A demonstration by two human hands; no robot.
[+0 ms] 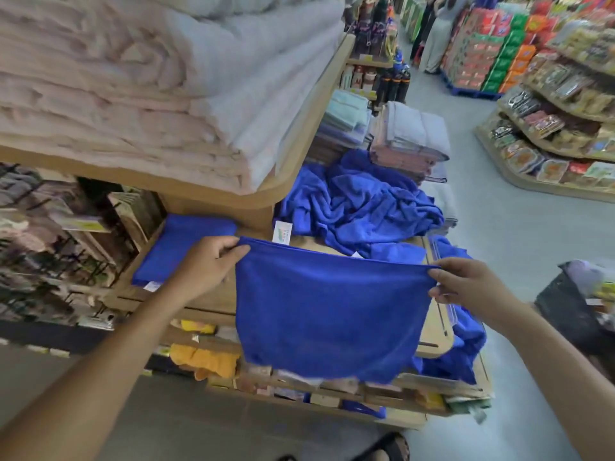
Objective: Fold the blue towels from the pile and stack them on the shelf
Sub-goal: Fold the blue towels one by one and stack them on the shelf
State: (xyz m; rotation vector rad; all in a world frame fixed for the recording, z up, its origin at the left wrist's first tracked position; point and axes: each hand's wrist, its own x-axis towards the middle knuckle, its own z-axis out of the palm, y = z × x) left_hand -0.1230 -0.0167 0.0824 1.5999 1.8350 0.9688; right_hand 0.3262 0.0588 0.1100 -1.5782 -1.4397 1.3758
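Between both hands' fingers [233,249], blue towel [327,311] hangs, corners pinched

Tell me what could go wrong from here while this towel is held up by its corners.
1. The left hand and right hand only pinch the top corners of the towel; a slip would likely drop it to the floor.
2. Its loose lower edge hangs by the goods stacked below and could catch there.
3. The pile spills over the right edge of the shelf and might slide off if tugged.
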